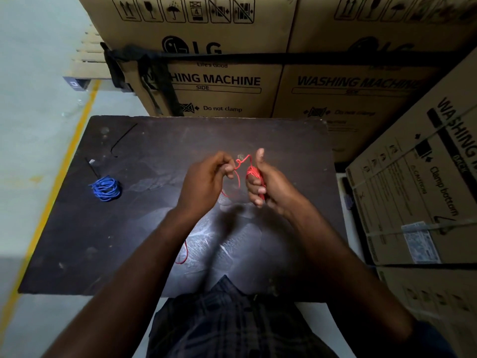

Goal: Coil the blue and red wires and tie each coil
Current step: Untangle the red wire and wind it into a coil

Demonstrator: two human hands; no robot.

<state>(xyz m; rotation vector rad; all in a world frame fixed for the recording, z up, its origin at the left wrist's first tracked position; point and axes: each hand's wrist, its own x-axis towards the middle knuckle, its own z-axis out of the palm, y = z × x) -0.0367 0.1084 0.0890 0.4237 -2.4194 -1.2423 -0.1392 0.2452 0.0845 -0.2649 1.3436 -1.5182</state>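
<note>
A blue wire coil [105, 188] lies on the left part of the dark table [154, 223]. Above the table's middle, my right hand [268, 182] grips a bundle of red wire [254, 174] wound around its fingers, thumb raised. My left hand [206, 179] pinches a strand of the same red wire next to the bundle. A loose loop of that wire trails down between the hands, and its tail shows under my left forearm near the table's front.
A thin black tie [124, 140] and another black tie with a white tag [93, 166] lie at the table's far left. Large cardboard washing-machine boxes [219, 81] stand behind and to the right [418, 192]. A yellow floor line [59, 174] runs at left.
</note>
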